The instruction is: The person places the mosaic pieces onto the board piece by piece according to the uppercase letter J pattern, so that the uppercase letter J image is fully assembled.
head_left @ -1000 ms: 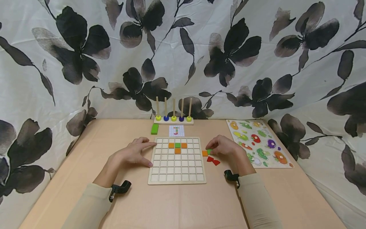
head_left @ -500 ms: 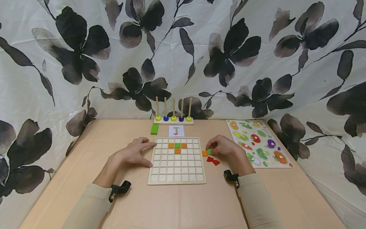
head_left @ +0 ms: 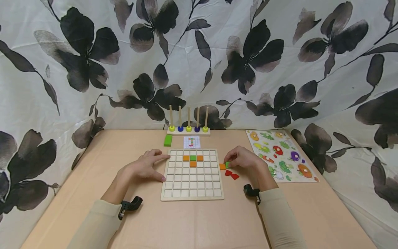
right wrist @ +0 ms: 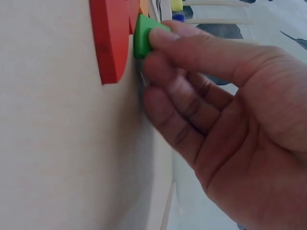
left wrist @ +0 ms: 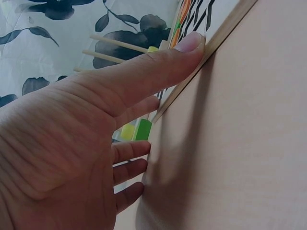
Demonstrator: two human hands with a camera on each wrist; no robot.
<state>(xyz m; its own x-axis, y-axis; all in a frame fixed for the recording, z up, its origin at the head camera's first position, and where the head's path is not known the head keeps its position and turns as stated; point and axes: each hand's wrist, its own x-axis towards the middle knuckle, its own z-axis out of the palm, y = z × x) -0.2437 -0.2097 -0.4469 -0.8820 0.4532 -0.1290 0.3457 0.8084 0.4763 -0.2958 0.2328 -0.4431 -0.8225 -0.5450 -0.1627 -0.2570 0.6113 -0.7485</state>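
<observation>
A pale square grid board (head_left: 192,191) lies on the table with three orange tiles (head_left: 200,158) and one green tile (head_left: 193,158) in its upper cells. My left hand (head_left: 144,166) rests at the board's left edge, fingers extended, index fingertip and thumb (left wrist: 189,43) right at the rim. To the right of the board, my right hand (head_left: 244,159) pinches a small green block (right wrist: 142,39) between thumb and fingers, tilted in the right wrist view. Beside that block lies an orange tile (head_left: 222,166). Red curved pieces (head_left: 231,175) lie just below my right fingers.
Behind the board are a printed grid card (head_left: 192,142), a green block (head_left: 168,140) and a peg stand (head_left: 189,132) with yellow and blue rings. A board of vegetable pictures (head_left: 267,139) lies at the right. A flowered cloth (head_left: 199,69) hangs behind the table.
The green block in my right hand has shifted very slightly to the left. My left hand and the grid board have stayed put.
</observation>
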